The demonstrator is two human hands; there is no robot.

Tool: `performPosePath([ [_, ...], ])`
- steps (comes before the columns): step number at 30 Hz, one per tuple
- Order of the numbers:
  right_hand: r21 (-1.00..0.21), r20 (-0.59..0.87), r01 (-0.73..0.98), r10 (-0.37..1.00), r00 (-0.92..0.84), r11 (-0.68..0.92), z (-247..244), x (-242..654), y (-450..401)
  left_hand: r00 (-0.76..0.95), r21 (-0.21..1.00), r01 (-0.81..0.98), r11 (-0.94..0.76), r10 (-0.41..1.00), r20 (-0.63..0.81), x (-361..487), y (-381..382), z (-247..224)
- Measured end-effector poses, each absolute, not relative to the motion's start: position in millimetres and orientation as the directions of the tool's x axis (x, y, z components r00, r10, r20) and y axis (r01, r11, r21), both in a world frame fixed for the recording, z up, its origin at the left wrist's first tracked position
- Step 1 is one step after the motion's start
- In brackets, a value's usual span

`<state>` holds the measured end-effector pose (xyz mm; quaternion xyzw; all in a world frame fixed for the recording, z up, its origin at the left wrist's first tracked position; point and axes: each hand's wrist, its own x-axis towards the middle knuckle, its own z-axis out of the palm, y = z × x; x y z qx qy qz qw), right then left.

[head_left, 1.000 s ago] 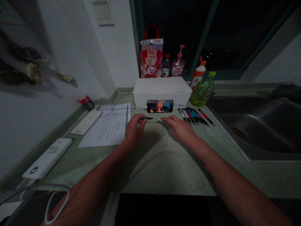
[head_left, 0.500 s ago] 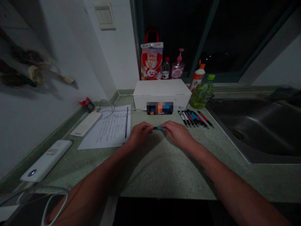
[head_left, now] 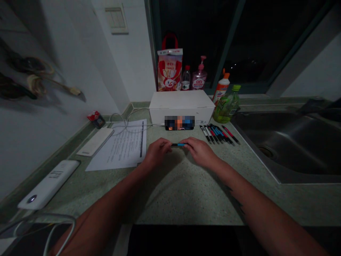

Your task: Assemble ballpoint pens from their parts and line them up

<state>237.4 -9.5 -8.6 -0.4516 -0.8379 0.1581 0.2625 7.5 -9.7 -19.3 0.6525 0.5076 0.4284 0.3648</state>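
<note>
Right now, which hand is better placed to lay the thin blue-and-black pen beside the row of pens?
Probably the right hand: it touches the blue-and-black pen and lies nearer the pen row.

One left hand (head_left: pixel 157 153), one right hand (head_left: pixel 199 153), one pen (head_left: pixel 178 144) between them, four bottles (head_left: pixel 199 80), one box (head_left: pixel 181 103), one phone (head_left: pixel 179 123), one sink (head_left: pixel 282 142).

White wall (head_left: pixel 80 64) ran along the left, light switch (head_left: pixel 116 20) mounted high on it, black window (head_left: pixel 191 35) behind the counter, speckled green countertop (head_left: pixel 186 199), steel sink (head_left: pixel 287 149) set in at right, room light was dim.
</note>
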Motion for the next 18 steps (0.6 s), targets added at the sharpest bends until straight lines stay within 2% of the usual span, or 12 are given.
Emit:
performPosePath([
  [3, -0.49, 0.284, 0.682, 0.839, -0.465, 0.543, -7.6, 237.4, -10.1, 0.097, 0.908, 0.341, -0.245, 0.969, 0.226, 7.7, -10.3, -16.5],
  [7, -0.474, 0.29, 0.691, 0.838, -0.462, 0.545, -7.7, 238.3, -10.3, 0.094, 0.939, 0.293, -0.182, 0.983, 0.161, 8.7, -9.2, -19.1],
  [18, -0.453, 0.271, 0.705, 0.837, -0.475, 0.546, -4.4, 237.6, -11.4, 0.06, 0.935, 0.297, -0.195, 0.981, 0.186, 7.6, -8.5, -17.9],
])
